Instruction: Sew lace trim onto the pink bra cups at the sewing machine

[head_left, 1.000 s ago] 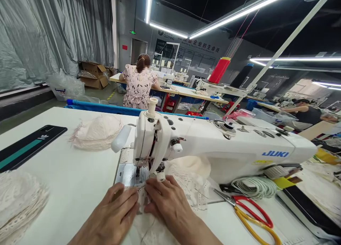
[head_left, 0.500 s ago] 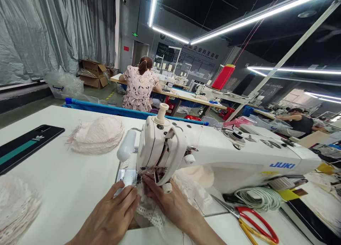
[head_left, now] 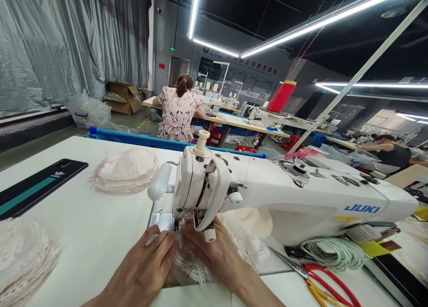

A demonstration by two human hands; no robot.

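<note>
A white sewing machine [head_left: 287, 186] stands across the table. Under its needle area lies white eyelet lace fabric [head_left: 192, 267], which spreads to the right behind my right wrist. My left hand [head_left: 147, 258] rests at the left of the needle area, fingers bent and close together at the fabric's edge; what its fingertips press is hard to make out. My right hand [head_left: 212, 249] reaches under the machine head onto the lace, its fingertips partly hidden by the machine. A stack of cream lace pieces [head_left: 129, 171] sits behind, and another stack [head_left: 25, 258] is at the left edge.
A dark phone [head_left: 43, 184] lies at the left. Red-and-yellow-handled scissors [head_left: 321, 280] and a coil of pale green cord [head_left: 334, 252] lie right of my hands. A person in a floral top [head_left: 179, 113] sits ahead; another person [head_left: 391, 151] is at far right.
The view has shifted slightly, so the surroundings sit a little further right. My right hand's fingers have moved slightly under the machine head. My left hand remains at the fabric's edge.
</note>
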